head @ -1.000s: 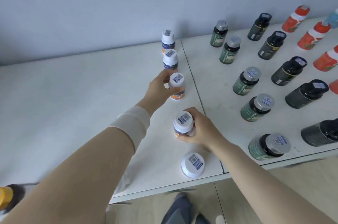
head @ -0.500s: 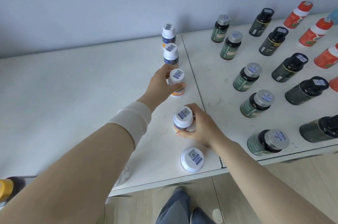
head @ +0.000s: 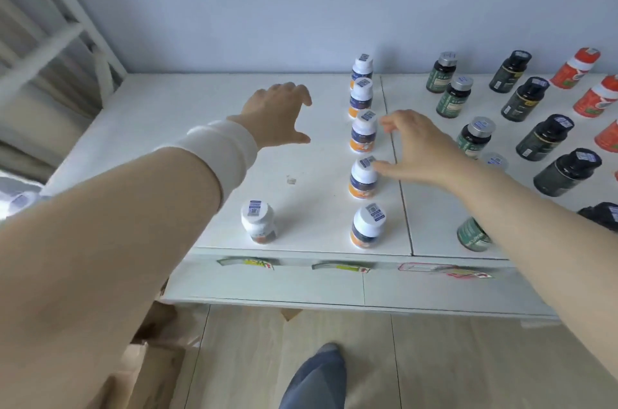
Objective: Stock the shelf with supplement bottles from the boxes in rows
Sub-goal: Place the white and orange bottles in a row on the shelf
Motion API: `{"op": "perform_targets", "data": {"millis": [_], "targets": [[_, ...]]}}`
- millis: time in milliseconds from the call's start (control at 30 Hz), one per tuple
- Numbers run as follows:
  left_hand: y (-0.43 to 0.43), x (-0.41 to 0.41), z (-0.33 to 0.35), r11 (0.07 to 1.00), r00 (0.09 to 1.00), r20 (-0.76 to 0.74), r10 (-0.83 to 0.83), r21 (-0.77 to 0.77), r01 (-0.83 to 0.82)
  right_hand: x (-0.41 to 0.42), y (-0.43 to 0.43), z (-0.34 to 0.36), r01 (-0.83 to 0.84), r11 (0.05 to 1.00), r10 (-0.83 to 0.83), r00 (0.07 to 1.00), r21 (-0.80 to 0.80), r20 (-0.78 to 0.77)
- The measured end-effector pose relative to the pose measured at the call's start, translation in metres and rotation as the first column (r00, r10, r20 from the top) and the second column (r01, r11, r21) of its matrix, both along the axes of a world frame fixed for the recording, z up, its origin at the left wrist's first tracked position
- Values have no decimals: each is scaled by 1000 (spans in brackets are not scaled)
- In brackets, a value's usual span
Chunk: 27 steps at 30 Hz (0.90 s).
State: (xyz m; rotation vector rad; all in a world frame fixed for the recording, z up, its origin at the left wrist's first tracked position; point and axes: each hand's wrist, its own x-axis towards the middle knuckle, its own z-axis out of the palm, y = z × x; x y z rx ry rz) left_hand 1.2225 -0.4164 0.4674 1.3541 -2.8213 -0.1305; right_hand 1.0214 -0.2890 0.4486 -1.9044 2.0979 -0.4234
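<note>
Plainly, white shelf (head: 167, 114) meets pale blue wall (head: 301, 0), seemingly cardboard (head: 150, 365) on wooden floor (head: 451, 358)

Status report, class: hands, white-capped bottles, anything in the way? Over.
Left hand open, empty. Right hand open beside fourth bottle. Five white-capped bottles in row; sixth bottle stands apart, front left.

left hand (head: 276, 112) spread, right hand (head: 416, 147) loosely open

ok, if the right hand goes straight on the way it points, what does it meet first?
Probably the middle white bottle of the five-bottle row. The right hand points left at it, just short of its cap. Depth is hard to judge.
</note>
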Motion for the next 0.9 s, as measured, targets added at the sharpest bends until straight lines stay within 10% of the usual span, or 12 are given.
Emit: {"op": "perform_targets", "data": {"millis": [133, 500, 900], "targets": [[45, 64, 24, 984, 968, 239, 74, -173, -32, 50, 6, 27, -103, 995, 100, 974, -9, -201], [151, 318, 58, 886, 853, 273, 444, -278, -372, 313, 0, 65, -501, 865, 455, 812, -37, -366], [311, 662, -51, 471, 438, 324, 839, -28, -882, 676, 40, -54, -839, 504, 841, 422, 206, -338]]}}
